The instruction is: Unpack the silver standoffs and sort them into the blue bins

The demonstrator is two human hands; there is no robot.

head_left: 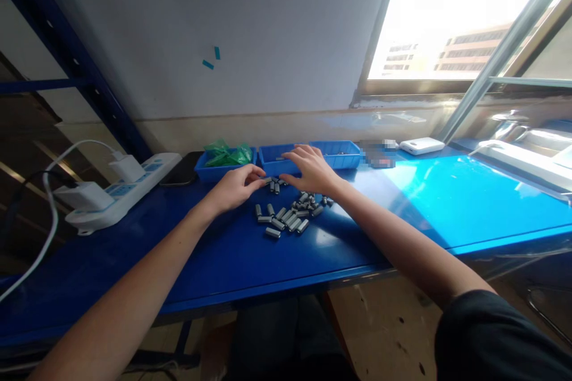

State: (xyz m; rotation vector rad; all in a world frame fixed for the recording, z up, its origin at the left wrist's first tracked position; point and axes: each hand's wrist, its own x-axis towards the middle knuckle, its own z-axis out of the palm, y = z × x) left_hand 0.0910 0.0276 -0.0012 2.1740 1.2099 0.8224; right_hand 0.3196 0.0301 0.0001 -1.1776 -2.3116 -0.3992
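Note:
My left hand is closed in a pinch on a hex coupling nut, just above the blue table. My right hand hovers in front of the middle blue bin with its thumb and fingers apart, and I see nothing in it. Several more grey hex coupling nuts lie in a loose pile between my forearms. A few others sit further back, between my two hands. Part of the middle bin is hidden behind the right hand.
A left bin holds green plastic bags; a right bin holds small metal parts. A white power strip with plugged-in chargers and a dark phone lie left. A white box stands right, below the window.

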